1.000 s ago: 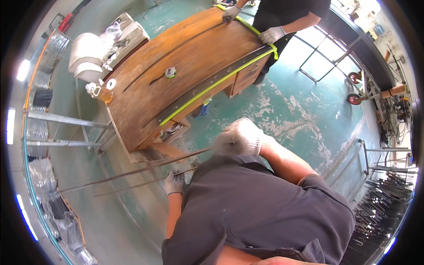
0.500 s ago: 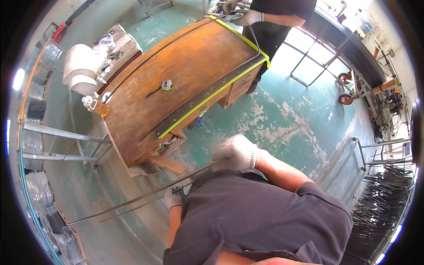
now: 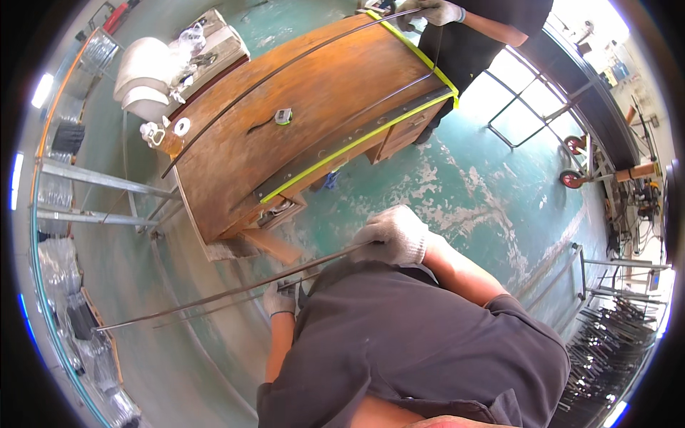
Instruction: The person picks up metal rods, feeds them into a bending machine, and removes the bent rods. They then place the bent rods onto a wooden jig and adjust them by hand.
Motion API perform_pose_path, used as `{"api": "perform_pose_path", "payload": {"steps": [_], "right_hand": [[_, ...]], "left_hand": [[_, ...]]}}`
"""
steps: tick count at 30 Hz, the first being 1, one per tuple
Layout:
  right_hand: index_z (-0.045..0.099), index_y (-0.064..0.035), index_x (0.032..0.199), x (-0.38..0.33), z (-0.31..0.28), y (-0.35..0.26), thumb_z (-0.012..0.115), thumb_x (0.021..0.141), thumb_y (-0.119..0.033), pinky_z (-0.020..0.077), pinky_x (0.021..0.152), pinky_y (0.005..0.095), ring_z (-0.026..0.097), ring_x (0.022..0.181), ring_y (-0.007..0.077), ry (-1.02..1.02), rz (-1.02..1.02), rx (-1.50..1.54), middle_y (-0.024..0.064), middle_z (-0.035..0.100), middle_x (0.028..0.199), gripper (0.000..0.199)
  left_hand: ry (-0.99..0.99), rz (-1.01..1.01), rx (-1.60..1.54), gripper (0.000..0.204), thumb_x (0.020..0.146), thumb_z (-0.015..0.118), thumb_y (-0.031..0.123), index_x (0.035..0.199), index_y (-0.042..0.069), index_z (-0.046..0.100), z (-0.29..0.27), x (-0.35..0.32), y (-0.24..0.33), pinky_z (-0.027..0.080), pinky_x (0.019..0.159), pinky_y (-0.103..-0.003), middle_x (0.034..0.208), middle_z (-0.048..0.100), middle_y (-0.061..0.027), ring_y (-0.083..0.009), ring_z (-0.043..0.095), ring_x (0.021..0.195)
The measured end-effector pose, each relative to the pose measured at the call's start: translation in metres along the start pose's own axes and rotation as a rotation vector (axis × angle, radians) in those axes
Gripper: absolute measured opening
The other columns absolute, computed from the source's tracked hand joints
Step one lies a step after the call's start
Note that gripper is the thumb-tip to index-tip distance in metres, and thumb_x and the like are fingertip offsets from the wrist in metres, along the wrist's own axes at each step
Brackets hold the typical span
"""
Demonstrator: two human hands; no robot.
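Observation:
My right hand (image 3: 396, 235), in a white knit glove, is closed round a long thin dark metal rod (image 3: 214, 292) at waist height. The rod slants down to the left, its far end past the table's near-left corner. Lower and closer to my body, my gloved left hand (image 3: 280, 299) has its fingers curled at the rod; a second, fainter rod length runs beside it. Whether the two lengths join is hidden by my hands and shirt. Beyond the table, a co-worker's gloved hand (image 3: 441, 12) holds a bent metal rod (image 3: 285, 60) that stretches over the tabletop.
A worn wooden worktable (image 3: 242, 164) has yellow-green edge strips, a tape measure (image 3: 283, 116) and a bottle (image 3: 171, 145) on it. White rolls (image 3: 143, 78) stand at its left. Metal rails (image 3: 107, 178) jut out at left. Bundled dark rods (image 3: 610, 349) lie at right.
The view has shifted, moving the table up and right in the picture. The co-worker's rod now crosses the tabletop farther from its back edge. My hands keep their hold on the rod.

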State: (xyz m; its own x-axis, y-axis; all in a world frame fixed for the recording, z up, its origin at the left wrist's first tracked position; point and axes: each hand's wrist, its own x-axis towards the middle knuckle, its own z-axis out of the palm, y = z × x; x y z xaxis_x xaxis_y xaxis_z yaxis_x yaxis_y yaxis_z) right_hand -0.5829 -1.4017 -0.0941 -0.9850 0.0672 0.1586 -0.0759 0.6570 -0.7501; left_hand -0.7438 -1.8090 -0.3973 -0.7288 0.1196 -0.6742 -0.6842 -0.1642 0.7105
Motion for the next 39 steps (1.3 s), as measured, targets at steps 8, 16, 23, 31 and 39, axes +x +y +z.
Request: {"api": "perform_pose_path", "payload": {"steps": [8, 16, 23, 31, 39], "right_hand": [[0.078, -0.0128, 0.083, 0.004, -0.018, 0.021, 0.087, 0.076, -0.024, 0.0522, 0.059, 0.0430, 0.067, 0.064, 0.0325, 0.020, -0.128, 0.004, 0.0091, 0.067, 0.070, 0.016], [0.074, -0.0138, 0.079, 0.042, -0.024, 0.034, 0.085, 0.077, -0.031, 0.0511, 0.059, 0.0478, 0.065, 0.065, 0.0359, -0.073, -0.150, 0.034, 0.0104, 0.066, 0.070, 0.021], [0.076, -0.0130, 0.082, 0.084, -0.022, 0.040, 0.086, 0.078, -0.031, 0.0516, 0.061, 0.0469, 0.066, 0.067, 0.0342, -0.031, -0.099, 0.031, 0.0092, 0.067, 0.071, 0.021], [0.077, -0.0126, 0.083, 0.120, -0.020, 0.046, 0.086, 0.078, -0.030, 0.0524, 0.062, 0.0457, 0.067, 0.069, 0.0340, 0.000, -0.034, 0.033, 0.0094, 0.068, 0.073, 0.020], [0.075, -0.0108, 0.079, 0.131, -0.021, 0.070, 0.086, 0.079, -0.028, 0.0518, 0.061, 0.0450, 0.067, 0.070, 0.0339, 0.072, -0.104, 0.039, 0.0096, 0.068, 0.073, 0.021]], "left_hand": [[0.254, -0.127, -0.393, 0.018, 0.107, 0.054, 0.018, 0.100, 0.004, 0.064, 0.062, -0.035, 0.009, 0.056, 0.093, -0.050, 0.095, 0.061, -0.0089, -0.0246, 0.061, 0.092], [0.074, 0.050, -0.210, 0.027, 0.107, 0.050, 0.019, 0.083, 0.007, 0.048, 0.002, 0.026, -0.047, 0.056, 0.088, -0.053, 0.080, 0.049, -0.0081, -0.0288, 0.057, 0.080], [0.148, -0.206, -0.423, 0.020, 0.101, 0.059, 0.014, 0.087, 0.002, 0.052, 0.068, 0.060, 0.016, 0.057, 0.082, -0.047, 0.085, 0.059, -0.0112, -0.0288, 0.064, 0.089], [-0.099, -0.070, -0.055, 0.021, 0.107, 0.046, 0.013, 0.089, 0.002, 0.050, 0.048, 0.121, 0.010, 0.059, 0.093, -0.051, 0.083, 0.056, -0.0099, -0.0272, 0.062, 0.085], [-0.254, -0.160, -0.085, 0.018, 0.104, 0.047, 0.016, 0.100, 0.000, 0.054, 0.083, 0.103, 0.054, 0.051, 0.095, -0.041, 0.100, 0.058, -0.0118, -0.0232, 0.060, 0.102]]}}
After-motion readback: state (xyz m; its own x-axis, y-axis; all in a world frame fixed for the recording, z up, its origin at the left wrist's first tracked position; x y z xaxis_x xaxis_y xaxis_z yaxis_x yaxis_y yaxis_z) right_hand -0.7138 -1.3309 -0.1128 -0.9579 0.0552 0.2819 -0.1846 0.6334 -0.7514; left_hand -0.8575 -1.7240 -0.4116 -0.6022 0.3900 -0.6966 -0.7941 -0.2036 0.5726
